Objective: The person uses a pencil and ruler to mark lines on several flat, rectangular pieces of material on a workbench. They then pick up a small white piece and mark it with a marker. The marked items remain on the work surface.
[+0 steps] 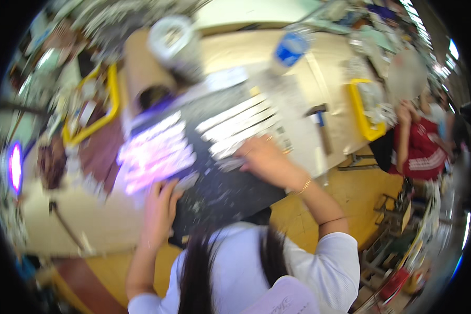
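Two groups of pale, shiny strips lie side by side on a dark board [214, 191]. Purple-pink light falls on the left strips [159, 152]; the right strips [240, 123] look white with dark gaps. My left hand [161, 206] rests at the near end of the left group, fingers apart, beside a short pale piece [187, 181]. At the near end of the right group, my right hand [269, 162] has its thumb and fingers bent around the edge of the nearest strip. Blur hides the exact fingertip contact of both hands.
A white-topped container [175, 39] and a blue-labelled cup [290, 49] stand beyond the board. Yellow-rimmed trays sit left [112, 97] and right [357, 107]. A hammer [323, 131] lies right; a lamp [15, 166] glows far left. Another person in red [421, 146] sits at right.
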Tool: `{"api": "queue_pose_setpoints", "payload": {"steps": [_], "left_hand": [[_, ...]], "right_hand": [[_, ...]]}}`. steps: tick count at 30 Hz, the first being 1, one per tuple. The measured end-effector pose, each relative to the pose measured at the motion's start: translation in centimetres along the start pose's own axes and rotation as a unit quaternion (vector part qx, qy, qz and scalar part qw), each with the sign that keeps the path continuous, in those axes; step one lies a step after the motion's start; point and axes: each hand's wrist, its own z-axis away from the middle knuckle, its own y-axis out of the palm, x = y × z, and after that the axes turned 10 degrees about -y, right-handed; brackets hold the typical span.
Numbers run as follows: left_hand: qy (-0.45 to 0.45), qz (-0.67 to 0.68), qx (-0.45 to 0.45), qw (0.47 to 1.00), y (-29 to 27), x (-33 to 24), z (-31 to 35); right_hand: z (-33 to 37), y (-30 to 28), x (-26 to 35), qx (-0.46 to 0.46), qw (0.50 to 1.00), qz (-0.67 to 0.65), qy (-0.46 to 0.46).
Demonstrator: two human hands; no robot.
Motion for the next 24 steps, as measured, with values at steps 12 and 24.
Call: {"api": "queue_pose_setpoints", "payload": {"steps": [12,24], "left_hand": [[0.181,-0.144,-0.123,0.965,4.2,5.7,0.3],[0.063,0.083,-0.068,0.992,-0.1,2.0,1.9]], "right_hand": [[2.9,2.8,2.4,-0.084,0.986,0.136,-0.046],[2.9,1.2,0.9,-0.158,0.984,-0.08,-0.006]]}}
